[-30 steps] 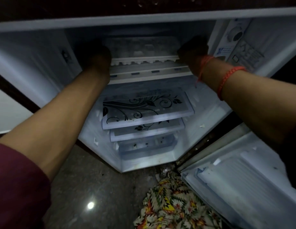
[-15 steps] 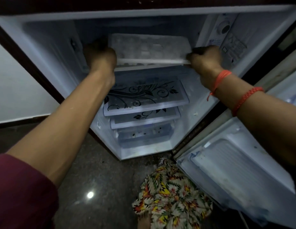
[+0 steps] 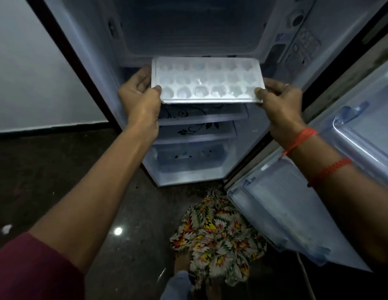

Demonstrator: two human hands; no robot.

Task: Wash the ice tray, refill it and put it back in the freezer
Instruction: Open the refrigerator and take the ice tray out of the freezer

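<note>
While the ice tray (image 3: 207,81) hangs in front of the open freezer compartment (image 3: 188,29), just above the glass shelves (image 3: 199,113), the left hand (image 3: 139,98) and right hand (image 3: 279,100) each pinch one short end of it. A thumb lies on the top rim at each end and the fingers (image 3: 143,72) curl beneath. The tray sits roughly level, its near edge a little lower. Several pockets look frosted or partly filled, though how much they hold is hard to tell.

The step appears to be carrying the tray off to be washed. Doing it well likely means keeping the two-handed hold and the tray flat, so loose ice or meltwater does not slide out. It should come straight back, clear of the shelf edges, before any turn. The thin plastic may flex if squeezed hard, so a light, even pinch seems wise.

Below, the floor (image 3: 48,169) is dark polished stone that mirrors a lamp and could be slippery if wet. A patterned cloth (image 3: 214,232) lies crumpled near the feet. The fridge door (image 3: 318,202) stands open at the right, close to the right forearm, and a pale wall (image 3: 26,72) is at the left.
</note>
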